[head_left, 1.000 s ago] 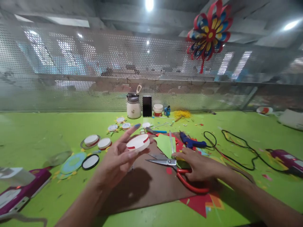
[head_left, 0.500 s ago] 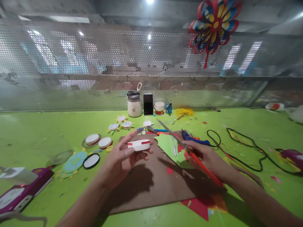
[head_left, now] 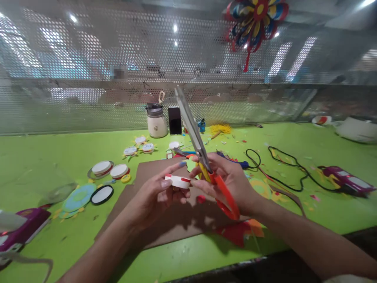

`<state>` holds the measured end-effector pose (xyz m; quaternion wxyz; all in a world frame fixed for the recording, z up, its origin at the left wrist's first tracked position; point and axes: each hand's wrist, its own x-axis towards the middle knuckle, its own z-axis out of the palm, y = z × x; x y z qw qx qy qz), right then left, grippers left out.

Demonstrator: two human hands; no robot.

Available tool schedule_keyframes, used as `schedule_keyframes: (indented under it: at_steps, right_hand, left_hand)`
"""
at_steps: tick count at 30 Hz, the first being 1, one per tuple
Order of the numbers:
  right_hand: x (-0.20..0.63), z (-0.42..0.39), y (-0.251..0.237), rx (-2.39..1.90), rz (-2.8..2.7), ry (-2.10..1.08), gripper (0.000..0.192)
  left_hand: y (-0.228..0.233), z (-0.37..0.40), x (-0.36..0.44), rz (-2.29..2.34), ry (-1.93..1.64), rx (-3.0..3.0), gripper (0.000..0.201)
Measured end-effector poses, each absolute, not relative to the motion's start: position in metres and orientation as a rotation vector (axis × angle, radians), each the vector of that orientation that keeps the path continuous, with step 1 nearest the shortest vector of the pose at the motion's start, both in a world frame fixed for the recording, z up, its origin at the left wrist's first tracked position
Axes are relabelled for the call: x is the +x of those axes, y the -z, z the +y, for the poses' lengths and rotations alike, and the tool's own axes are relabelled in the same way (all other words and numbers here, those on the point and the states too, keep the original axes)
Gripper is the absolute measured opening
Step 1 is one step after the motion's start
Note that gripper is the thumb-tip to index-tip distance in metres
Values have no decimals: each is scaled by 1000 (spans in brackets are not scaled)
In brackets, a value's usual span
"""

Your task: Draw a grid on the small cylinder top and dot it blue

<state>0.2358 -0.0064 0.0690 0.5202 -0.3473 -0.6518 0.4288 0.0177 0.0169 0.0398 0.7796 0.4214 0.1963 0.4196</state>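
Red-handled steel scissors [head_left: 206, 165], lifted off brown cardboard sheet [head_left: 165, 220], now gripped upright in right hand [head_left: 232, 182]; left hand [head_left: 156, 196] pinches round white red-striped lid [head_left: 177, 181]; cut looks imminent.

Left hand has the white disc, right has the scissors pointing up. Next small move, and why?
Probably tip the scissors down toward the white disc. The blades stand closed and point up and away, while the right hand already touches the disc's edge and the left hand holds it above the brown board.
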Motion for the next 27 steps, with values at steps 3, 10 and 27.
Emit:
schedule_keyframes:
  at_steps: [3, 10, 27]
  right_hand:
    - [231, -8, -65, -799, -1523, -1147, 48]
    - [235, -2, -57, -763, -1490, -1198, 57]
    - [239, -4, -65, -977, -1383, -1083, 39]
  left_hand:
    - [-40, 10, 23, 429, -919, 878, 54]
    - [-44, 15, 23, 484, -872, 942, 62]
    - [-47, 15, 18, 842, -1060, 1717, 82]
